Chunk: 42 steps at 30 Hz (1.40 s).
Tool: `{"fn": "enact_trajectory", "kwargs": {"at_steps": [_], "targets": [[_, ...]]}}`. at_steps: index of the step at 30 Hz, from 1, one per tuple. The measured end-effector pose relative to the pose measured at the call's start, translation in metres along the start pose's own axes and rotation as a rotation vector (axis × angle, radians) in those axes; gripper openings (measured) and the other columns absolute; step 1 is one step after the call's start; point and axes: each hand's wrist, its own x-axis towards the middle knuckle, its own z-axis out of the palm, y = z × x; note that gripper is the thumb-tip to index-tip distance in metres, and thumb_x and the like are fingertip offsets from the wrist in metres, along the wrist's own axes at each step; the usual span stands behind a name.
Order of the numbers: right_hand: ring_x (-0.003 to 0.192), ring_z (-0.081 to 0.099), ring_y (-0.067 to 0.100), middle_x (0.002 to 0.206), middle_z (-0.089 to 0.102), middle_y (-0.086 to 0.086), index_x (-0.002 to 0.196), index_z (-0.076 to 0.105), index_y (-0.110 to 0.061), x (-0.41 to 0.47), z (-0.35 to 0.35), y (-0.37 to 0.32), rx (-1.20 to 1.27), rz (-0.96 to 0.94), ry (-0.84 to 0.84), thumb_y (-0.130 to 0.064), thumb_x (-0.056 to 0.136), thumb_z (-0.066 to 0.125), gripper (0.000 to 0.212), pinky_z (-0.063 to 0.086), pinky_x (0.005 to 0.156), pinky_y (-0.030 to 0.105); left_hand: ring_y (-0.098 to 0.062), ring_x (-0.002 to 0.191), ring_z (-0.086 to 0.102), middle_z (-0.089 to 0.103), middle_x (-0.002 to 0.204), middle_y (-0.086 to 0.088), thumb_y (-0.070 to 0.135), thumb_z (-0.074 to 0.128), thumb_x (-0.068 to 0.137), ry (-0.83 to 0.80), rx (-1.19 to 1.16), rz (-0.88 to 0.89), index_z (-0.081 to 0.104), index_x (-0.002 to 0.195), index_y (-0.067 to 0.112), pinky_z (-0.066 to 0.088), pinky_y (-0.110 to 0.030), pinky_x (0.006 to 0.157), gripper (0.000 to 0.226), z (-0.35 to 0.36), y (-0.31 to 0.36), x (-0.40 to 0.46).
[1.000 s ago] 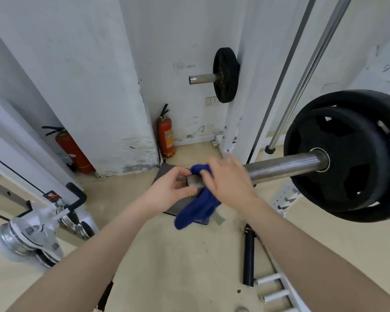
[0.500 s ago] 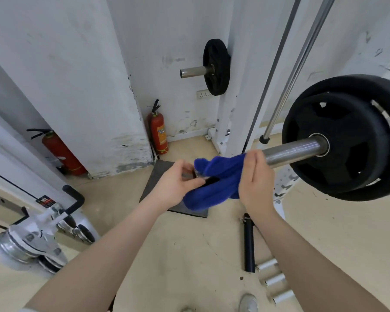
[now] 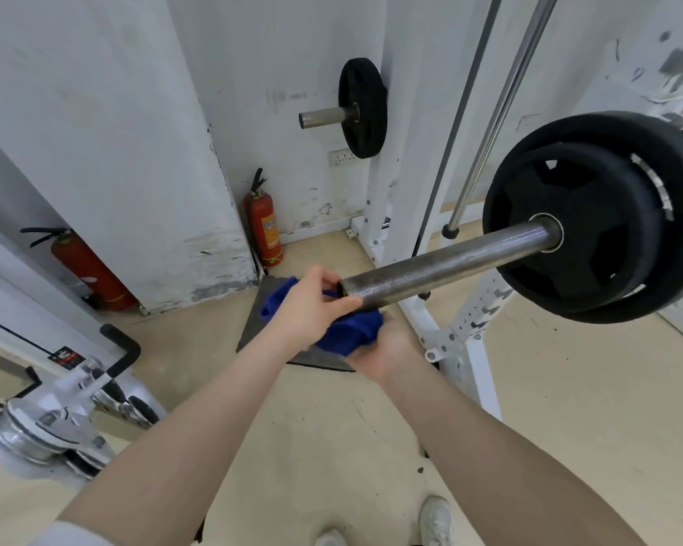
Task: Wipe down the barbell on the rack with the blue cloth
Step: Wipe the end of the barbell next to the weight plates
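Head view shows me the barbell [image 3: 442,269] on the white rack [image 3: 464,333], black plates [image 3: 592,222] loaded on its sleeve. My left hand [image 3: 312,309] curls round the bar's open end, thumb against the steel. My right hand [image 3: 383,348], palm up beneath the sleeve, holds the bunched blue cloth [image 3: 348,333] touching the bar's underside. Two red fire extinguishers [image 3: 263,222] stand by the wall.

One view only, from my head, wide-angle, tilted forward and down. My forearms run up from the bottom edge; the grey steel barbell sleeve [image 3: 442,266] sits close at centre-right, the beige floor [image 3: 568,388] and my white shoes [image 3: 436,520] lie below.
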Motion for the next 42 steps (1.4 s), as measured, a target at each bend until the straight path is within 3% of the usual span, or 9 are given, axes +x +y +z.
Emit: {"fn": "enact_trajectory", "kwargs": {"at_steps": [3, 7, 11, 15, 19, 23, 30, 37, 42], "targets": [[0.085, 0.068, 0.03, 0.088, 0.071, 0.018, 0.102, 0.059, -0.002, -0.005, 0.002, -0.007, -0.022, -0.008, -0.005, -0.032, 0.102, 0.024, 0.046, 0.054, 0.075, 0.043, -0.017, 0.098, 0.059, 0.061, 0.11, -0.002, 0.027, 0.072, 0.079, 0.011, -0.013, 0.011, 0.049, 0.102, 0.018, 0.049, -0.034, 0.088, 0.034, 0.0, -0.003, 0.002], [0.121, 0.05, 0.025, 0.129, 0.054, 0.005, 0.135, 0.046, -0.015, 0.005, -0.015, -0.049, 0.123, -0.178, 0.201, -0.021, 0.099, 0.03, 0.04, 0.037, 0.101, 0.033, -0.014, 0.097, 0.057, 0.061, 0.107, -0.001, 0.027, 0.073, 0.079, 0.018, -0.017, 0.005, 0.048, 0.102, 0.018, 0.044, -0.027, 0.084, 0.036, 0.003, -0.002, 0.0], [0.123, 0.047, 0.031, 0.129, 0.055, 0.01, 0.129, 0.051, -0.009, 0.004, -0.013, -0.027, 0.161, -0.147, 0.1, -0.031, 0.099, 0.031, 0.043, 0.032, 0.106, 0.043, -0.01, 0.1, 0.05, 0.057, 0.115, 0.002, 0.03, 0.069, 0.081, 0.064, 0.064, 0.031, 0.049, 0.111, 0.015, 0.035, -0.023, 0.079, 0.039, 0.004, -0.001, -0.002], [0.088, 0.055, 0.038, 0.095, 0.06, 0.024, 0.103, 0.054, 0.005, -0.018, -0.002, -0.021, 0.16, -0.146, 0.087, -0.023, 0.099, 0.028, 0.038, 0.041, 0.083, 0.048, -0.008, 0.097, 0.047, 0.056, 0.117, 0.003, 0.03, 0.067, 0.083, 0.066, 0.07, 0.057, 0.049, 0.111, 0.017, 0.033, -0.022, 0.079, 0.035, 0.004, 0.0, -0.007], [0.065, 0.046, 0.018, 0.075, 0.044, 0.005, 0.075, 0.042, -0.009, -0.018, -0.019, -0.061, 0.205, -0.315, 0.172, 0.004, 0.063, 0.033, 0.019, 0.04, 0.059, 0.026, -0.007, 0.098, 0.046, 0.055, 0.125, 0.002, 0.032, 0.066, 0.084, 0.064, 0.086, 0.037, 0.046, 0.117, 0.017, 0.035, -0.021, 0.075, 0.041, 0.005, 0.002, -0.008], [0.059, 0.033, 0.011, 0.069, 0.032, -0.001, 0.067, 0.031, -0.017, -0.012, -0.022, -0.054, 0.043, -0.404, 0.236, 0.007, 0.085, 0.031, 0.03, 0.029, 0.051, 0.021, -0.013, 0.113, 0.049, 0.051, 0.135, 0.003, 0.029, 0.065, 0.085, 0.055, 0.058, 0.035, 0.039, 0.132, 0.019, 0.036, -0.019, 0.083, 0.054, 0.007, 0.004, -0.011], [0.094, 0.06, 0.021, 0.114, 0.06, 0.011, 0.124, 0.048, -0.008, -0.017, -0.026, -0.059, 0.104, -0.459, 0.201, -0.007, 0.1, 0.036, 0.027, 0.045, 0.097, 0.036, -0.014, 0.123, 0.045, 0.051, 0.136, 0.002, 0.021, 0.06, 0.088, 0.071, 0.195, 0.072, 0.045, 0.134, 0.021, 0.028, -0.015, 0.089, 0.049, 0.009, 0.015, -0.012], [0.112, 0.051, 0.017, 0.14, 0.042, -0.003, 0.142, 0.028, -0.042, -0.01, -0.029, -0.063, -0.411, -0.74, 0.383, -0.025, 0.097, 0.048, 0.052, 0.041, 0.098, 0.038, -0.024, 0.131, 0.032, 0.049, 0.135, -0.005, 0.025, 0.059, 0.085, 0.17, 0.441, 0.118, 0.045, 0.134, 0.016, 0.029, -0.039, 0.107, 0.052, 0.026, 0.03, -0.008], [0.098, 0.043, 0.014, 0.12, 0.031, 0.001, 0.14, 0.042, -0.025, -0.004, -0.045, -0.086, -0.899, -1.009, 0.518, -0.017, 0.095, 0.051, 0.046, 0.036, 0.096, 0.026, -0.022, 0.131, 0.028, 0.047, 0.135, -0.001, 0.03, 0.057, 0.087, 0.166, 0.566, 0.23, 0.043, 0.134, 0.019, 0.027, -0.037, 0.107, 0.05, 0.047, 0.056, -0.002]]}}
